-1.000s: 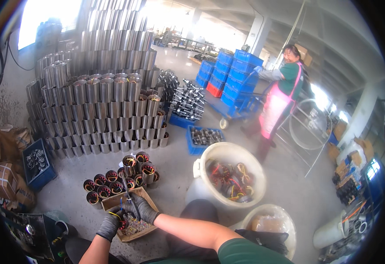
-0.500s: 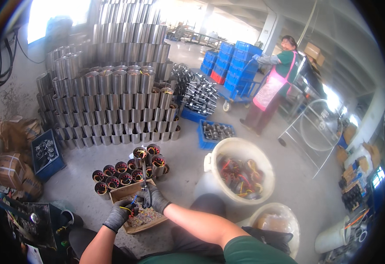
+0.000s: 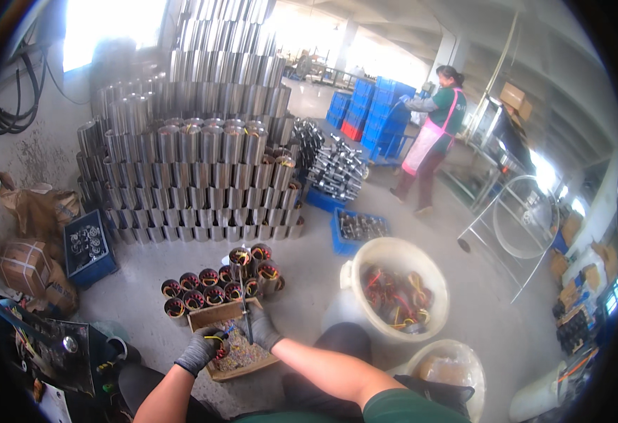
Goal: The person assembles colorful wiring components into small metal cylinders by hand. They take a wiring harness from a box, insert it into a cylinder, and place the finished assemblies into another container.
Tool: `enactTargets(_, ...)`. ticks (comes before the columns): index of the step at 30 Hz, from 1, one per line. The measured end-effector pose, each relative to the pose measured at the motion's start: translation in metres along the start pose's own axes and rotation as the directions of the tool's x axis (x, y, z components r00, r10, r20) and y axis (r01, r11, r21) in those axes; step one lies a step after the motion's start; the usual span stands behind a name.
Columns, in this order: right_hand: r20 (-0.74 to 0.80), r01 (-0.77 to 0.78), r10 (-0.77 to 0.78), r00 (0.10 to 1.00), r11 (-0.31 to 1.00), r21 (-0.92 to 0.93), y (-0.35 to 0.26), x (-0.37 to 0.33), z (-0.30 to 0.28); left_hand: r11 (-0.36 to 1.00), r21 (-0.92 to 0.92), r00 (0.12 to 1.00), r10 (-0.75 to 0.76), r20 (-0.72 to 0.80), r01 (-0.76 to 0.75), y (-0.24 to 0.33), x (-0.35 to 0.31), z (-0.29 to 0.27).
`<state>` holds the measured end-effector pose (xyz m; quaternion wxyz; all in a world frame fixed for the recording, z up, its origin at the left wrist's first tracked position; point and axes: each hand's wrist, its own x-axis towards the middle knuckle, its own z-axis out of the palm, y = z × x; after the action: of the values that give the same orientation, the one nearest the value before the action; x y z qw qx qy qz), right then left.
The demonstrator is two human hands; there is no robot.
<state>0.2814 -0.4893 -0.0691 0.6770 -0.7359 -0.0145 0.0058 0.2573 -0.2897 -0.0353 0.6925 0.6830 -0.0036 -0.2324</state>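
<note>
My left hand (image 3: 199,352), in a grey glove, is closed around a small wound motor stator (image 3: 220,345) with yellow and blue wires. Close beside it, my gloved right hand (image 3: 262,330) is closed at a long, dark upright metal tool (image 3: 245,303) whose exact kind I cannot make out. Both hands are over a shallow wooden box (image 3: 249,370) strewn with small wire scraps. Just beyond the box stand several metal cylinders (image 3: 190,280) with red windings and yellow wires inside.
Tall stacks of steel cylinders (image 3: 203,180) rise at the far left. A white tub (image 3: 344,299) of wired stators stands to the right, with another white bucket (image 3: 480,374) nearer. Blue crates (image 3: 344,245) hold metal parts. A person in a pink apron (image 3: 429,141) stands farther back.
The view has shifted, so the scene sits farther right and slightly lower. My right hand stays at the dark tool, my left on the stator. The other person has turned toward the blue crates.
</note>
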Motion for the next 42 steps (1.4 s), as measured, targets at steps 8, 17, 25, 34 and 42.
enactTargets(8, 0.104, -0.411, 0.414, 0.904, 0.780, 0.472, -0.061, -0.019, 0.002, 0.991, 0.112, 0.996, 0.072, -0.042, -0.067, 0.004, -0.006, 0.003)
enactTargets(17, 0.277, -0.503, 0.429, 0.860, 0.805, 0.314, -0.037, -0.008, -0.009, 0.987, 0.135, 0.995, -0.084, -0.055, 0.091, 0.024, -0.011, 0.002)
enactTargets(25, 0.146, -0.286, 0.247, 0.958, 0.865, 0.412, -0.055, -0.011, 0.007, 0.995, -0.038, 0.995, -0.097, 0.007, 0.098, -0.004, 0.001, -0.011)
enactTargets(34, -0.028, -0.149, 0.195, 0.980, 0.826, 0.543, -0.041, -0.007, -0.005, 0.736, 0.205, 0.751, 0.562, 0.346, -0.645, -0.014, 0.009, -0.003)
enactTargets(42, 0.053, -0.430, 0.459, 0.887, 0.779, 0.456, -0.025, -0.013, -0.016, 0.982, -0.191, 0.988, -0.042, -0.150, 0.012, -0.002, -0.006, -0.007)
